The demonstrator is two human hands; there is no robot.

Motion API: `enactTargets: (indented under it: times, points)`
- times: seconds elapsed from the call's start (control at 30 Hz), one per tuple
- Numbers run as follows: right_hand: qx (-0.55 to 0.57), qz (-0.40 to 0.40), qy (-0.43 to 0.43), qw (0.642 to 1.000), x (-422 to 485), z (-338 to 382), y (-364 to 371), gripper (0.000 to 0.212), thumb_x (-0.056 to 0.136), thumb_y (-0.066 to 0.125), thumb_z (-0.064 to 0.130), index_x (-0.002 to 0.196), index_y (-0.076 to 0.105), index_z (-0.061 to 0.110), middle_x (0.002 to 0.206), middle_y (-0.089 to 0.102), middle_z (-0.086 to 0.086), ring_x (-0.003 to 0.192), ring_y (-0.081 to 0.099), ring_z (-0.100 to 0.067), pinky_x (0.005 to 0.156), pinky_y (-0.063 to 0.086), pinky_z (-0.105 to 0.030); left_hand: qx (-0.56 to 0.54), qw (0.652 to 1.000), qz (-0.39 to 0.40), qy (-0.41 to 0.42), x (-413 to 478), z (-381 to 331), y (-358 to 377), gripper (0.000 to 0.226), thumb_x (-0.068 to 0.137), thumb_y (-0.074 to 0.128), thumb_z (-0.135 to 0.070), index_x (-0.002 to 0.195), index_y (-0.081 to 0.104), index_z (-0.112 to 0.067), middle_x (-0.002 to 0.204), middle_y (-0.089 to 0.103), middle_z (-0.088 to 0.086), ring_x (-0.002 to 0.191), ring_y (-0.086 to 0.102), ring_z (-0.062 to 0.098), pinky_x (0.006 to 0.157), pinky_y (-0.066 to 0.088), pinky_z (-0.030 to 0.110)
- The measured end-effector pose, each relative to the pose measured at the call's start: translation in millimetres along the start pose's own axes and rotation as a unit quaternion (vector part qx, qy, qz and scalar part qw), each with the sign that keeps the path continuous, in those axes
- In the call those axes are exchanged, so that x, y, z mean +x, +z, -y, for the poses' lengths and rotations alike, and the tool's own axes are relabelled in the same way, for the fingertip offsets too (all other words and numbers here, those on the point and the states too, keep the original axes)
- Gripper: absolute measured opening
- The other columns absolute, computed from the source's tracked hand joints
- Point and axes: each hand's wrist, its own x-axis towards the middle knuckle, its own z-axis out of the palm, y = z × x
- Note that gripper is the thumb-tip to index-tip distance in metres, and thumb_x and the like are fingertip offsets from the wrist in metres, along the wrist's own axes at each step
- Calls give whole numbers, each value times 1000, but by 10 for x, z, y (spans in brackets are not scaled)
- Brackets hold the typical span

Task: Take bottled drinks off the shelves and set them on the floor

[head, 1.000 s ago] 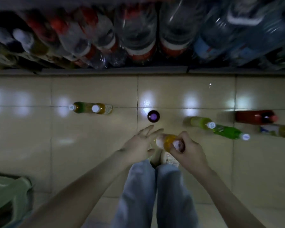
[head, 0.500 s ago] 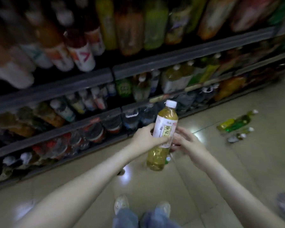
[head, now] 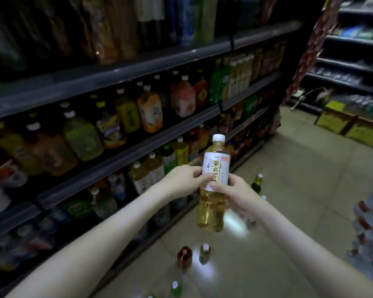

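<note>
Clamped at the label (head: 216,166) by left hand (head: 181,182) and right hand (head: 235,193) together, keeping bottle (head: 211,211) upright. Probably bound for floor (head: 293,222) near other bottles (head: 205,253).

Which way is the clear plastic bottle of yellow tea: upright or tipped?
Upright: the yellow tea bottle, white cap on top; left hand and right hand grip its label.

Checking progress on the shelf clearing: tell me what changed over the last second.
The tea bottle went up from just above the floor to upright before the shelves. The left hand, open beside it a second ago, now grips its label; the right hand shifted from the cap end to the label. Other bottles still stand on the floor.
</note>
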Motion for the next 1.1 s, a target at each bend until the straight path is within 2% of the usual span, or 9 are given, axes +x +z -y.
enactTargets:
  times: [0.07, 0.2, 0.37, 0.47, 0.53, 0.63, 0.77, 0.97, 1.1]
  points:
    - [-13, -11, -15, 1000, 251, 187, -277, 42, 87, 70, 29, 125, 57, 20, 110, 71, -6, 100, 69, -23, 89, 54, -51, 55, 998, -24, 11, 336, -227, -151, 40, 95, 41, -57, 123, 59, -36, 104, 67, -10, 82, 59, 3, 64, 44, 17]
    - [16, -32, -75, 997, 821, 689, -810, 42, 88, 67, 25, 128, 55, 17, 111, 70, -8, 100, 69, -25, 85, 56, -49, 21, 995, -89, 43, 1108, -545, -389, 44, 93, 43, -58, 131, 53, -39, 119, 63, -12, 99, 57, 3, 80, 45, 22]
    - [46, -49, -137, 988, 1414, 1432, -1489, 46, 84, 71, 29, 125, 54, 19, 112, 70, -4, 99, 69, -20, 84, 57, -46, -21, 985, -151, 86, 1962, -1087, -715, 38, 95, 45, -53, 130, 53, -42, 112, 64, -17, 100, 56, 0, 78, 43, 14]
    - [70, -62, -176, 980, 1713, 1794, -1882, 55, 78, 75, 29, 126, 51, 17, 113, 69, -5, 98, 70, -20, 86, 56, -46, -18, 979, -183, 90, 2390, -1405, -919, 36, 93, 46, -56, 124, 57, -42, 106, 66, -15, 98, 61, 2, 82, 51, 23]
    - [82, -67, -213, 971, 1925, 2003, -2121, 63, 73, 77, 28, 127, 48, 16, 114, 69, -7, 99, 69, -21, 88, 55, -47, -9, 973, -213, 90, 2671, -1583, -1029, 41, 93, 47, -54, 130, 52, -38, 107, 65, -15, 98, 60, 3, 78, 49, 19]
    - [56, -70, -269, 959, 2284, 2303, -2452, 54, 75, 77, 25, 121, 49, 23, 112, 69, -2, 101, 68, -18, 85, 56, -40, -40, 949, -301, 80, 3092, -1752, -1120, 59, 94, 52, -45, 146, 30, -28, 105, 60, -16, 98, 56, 2, 80, 42, 14]
    - [3, -76, -344, 936, 2752, 2641, -2848, 53, 76, 79, 25, 118, 47, 27, 110, 67, 4, 102, 66, -11, 85, 54, -34, -57, 900, -431, 45, 3599, -1819, -1210, 62, 94, 55, -38, 148, 27, -27, 118, 57, -10, 112, 54, 8, 96, 44, 27]
    - [37, 27, -421, 906, 3254, 3038, -2967, 62, 82, 70, 4, 133, 37, 11, 113, 64, 4, 99, 64, 1, 81, 50, -13, -57, 842, -537, 0, 3869, -1803, -1382, 58, 93, 57, -30, 145, 31, -33, 133, 51, -5, 120, 48, 6, 101, 41, 27]
    - [54, 132, -437, 888, 3470, 3171, -2621, 60, 80, 70, 3, 131, 38, 4, 116, 64, -5, 103, 65, -8, 81, 52, -18, 60, 840, -538, 39, 3738, -1827, -1377, 70, 86, 67, -29, 146, 32, -31, 135, 48, -11, 125, 44, 0, 104, 39, 23]
